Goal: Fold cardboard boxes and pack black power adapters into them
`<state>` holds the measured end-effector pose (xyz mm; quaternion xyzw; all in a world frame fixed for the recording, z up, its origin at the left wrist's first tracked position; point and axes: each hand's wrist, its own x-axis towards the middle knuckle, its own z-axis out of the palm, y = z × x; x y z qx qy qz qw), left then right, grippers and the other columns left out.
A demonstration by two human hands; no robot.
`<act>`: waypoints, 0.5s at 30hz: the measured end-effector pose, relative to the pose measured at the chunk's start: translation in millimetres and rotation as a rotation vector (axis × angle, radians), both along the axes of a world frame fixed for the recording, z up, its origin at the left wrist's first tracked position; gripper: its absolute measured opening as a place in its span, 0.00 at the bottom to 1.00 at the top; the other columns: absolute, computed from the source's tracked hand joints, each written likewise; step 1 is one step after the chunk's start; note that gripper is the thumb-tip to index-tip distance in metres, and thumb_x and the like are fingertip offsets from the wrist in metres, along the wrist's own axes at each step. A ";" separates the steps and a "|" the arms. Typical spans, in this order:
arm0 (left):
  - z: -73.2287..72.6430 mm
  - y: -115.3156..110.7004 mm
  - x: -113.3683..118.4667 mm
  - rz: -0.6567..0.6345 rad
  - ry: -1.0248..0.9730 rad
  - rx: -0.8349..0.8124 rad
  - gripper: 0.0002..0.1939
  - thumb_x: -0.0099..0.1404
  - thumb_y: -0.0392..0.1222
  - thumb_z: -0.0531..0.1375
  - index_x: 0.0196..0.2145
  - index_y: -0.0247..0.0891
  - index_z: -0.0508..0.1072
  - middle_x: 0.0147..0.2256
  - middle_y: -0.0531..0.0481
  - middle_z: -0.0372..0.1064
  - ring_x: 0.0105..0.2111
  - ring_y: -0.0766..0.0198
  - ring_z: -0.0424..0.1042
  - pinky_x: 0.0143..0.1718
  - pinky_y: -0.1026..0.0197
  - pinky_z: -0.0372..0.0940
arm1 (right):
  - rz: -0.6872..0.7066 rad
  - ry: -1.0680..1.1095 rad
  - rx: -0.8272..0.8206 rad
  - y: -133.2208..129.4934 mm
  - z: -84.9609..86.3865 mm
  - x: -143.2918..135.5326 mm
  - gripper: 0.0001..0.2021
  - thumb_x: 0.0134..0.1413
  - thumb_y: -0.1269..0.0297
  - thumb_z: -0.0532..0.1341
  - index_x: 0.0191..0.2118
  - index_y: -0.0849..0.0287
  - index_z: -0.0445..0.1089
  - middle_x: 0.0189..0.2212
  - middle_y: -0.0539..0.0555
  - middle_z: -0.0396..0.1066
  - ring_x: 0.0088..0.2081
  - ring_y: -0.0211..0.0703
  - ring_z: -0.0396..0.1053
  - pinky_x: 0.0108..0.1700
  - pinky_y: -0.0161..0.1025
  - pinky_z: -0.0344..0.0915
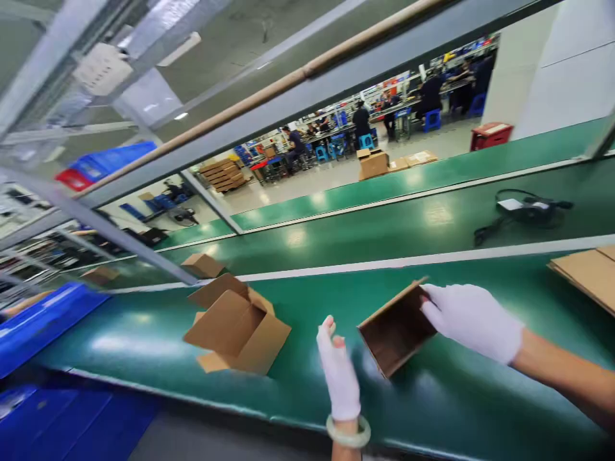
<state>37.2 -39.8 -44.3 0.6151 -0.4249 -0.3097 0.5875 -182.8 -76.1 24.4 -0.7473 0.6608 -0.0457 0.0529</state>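
My right hand (pixel 468 320), in a white glove with bare fingertips, grips the upper right edge of a small cardboard box (pixel 396 333). That box is tilted, and its dark inside faces me. Just left of it, my left hand (pixel 339 371) is raised, gloved likewise, with fingers apart and nothing in them; a pale bangle (pixel 348 433) circles the wrist. Farther left on the green work surface (pixel 317 282) stands another cardboard box (pixel 240 326) with its flaps up.
Flat cardboard (pixel 589 275) lies at the right edge. A black adapter with cable (pixel 533 210) rests on the far green strip. Blue bins (pixel 48 320) stand at the left. A metal post (pixel 129 237) rises behind the flapped box. Several people work in the background.
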 end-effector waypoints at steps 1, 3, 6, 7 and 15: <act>2.2 5.5 2.7 -0.063 -0.076 -0.007 0.34 0.60 0.70 0.48 0.47 0.37 0.65 0.48 0.41 0.66 0.46 0.55 0.66 0.46 0.57 0.63 | -0.012 0.061 0.048 -3.9 3.1 3.9 0.16 0.60 0.60 0.46 0.35 0.57 0.70 0.28 0.62 0.73 0.31 0.58 0.72 0.33 0.48 0.63; 9.9 15.6 7.1 -0.269 -0.210 0.049 0.29 0.61 0.68 0.48 0.34 0.37 0.68 0.30 0.48 0.68 0.29 0.61 0.67 0.32 0.61 0.62 | -0.006 0.094 0.094 -8.8 3.3 11.1 0.18 0.62 0.60 0.44 0.36 0.59 0.70 0.30 0.63 0.73 0.33 0.57 0.72 0.33 0.46 0.62; 18.2 21.4 12.1 -0.350 -0.329 0.195 0.27 0.61 0.66 0.50 0.20 0.38 0.61 0.16 0.54 0.58 0.20 0.65 0.59 0.23 0.63 0.55 | 0.054 0.029 0.088 -13.7 -8.7 13.4 0.21 0.63 0.57 0.42 0.36 0.59 0.69 0.31 0.63 0.73 0.33 0.56 0.72 0.33 0.45 0.61; 18.1 20.4 14.4 -0.337 -0.331 0.223 0.28 0.62 0.65 0.50 0.19 0.39 0.59 0.15 0.54 0.58 0.19 0.65 0.59 0.23 0.63 0.55 | 0.080 -0.031 0.084 -16.1 -14.5 11.0 0.22 0.63 0.55 0.41 0.35 0.59 0.69 0.30 0.62 0.73 0.32 0.55 0.71 0.33 0.45 0.61; -4.8 9.7 16.2 -0.270 0.014 0.203 0.27 0.65 0.63 0.47 0.31 0.37 0.72 0.22 0.48 0.70 0.20 0.60 0.68 0.22 0.56 0.66 | 0.176 -1.065 0.840 -38.0 -76.8 -22.3 0.42 0.47 0.26 0.37 0.28 0.63 0.66 0.22 0.60 0.70 0.23 0.45 0.69 0.28 0.40 0.66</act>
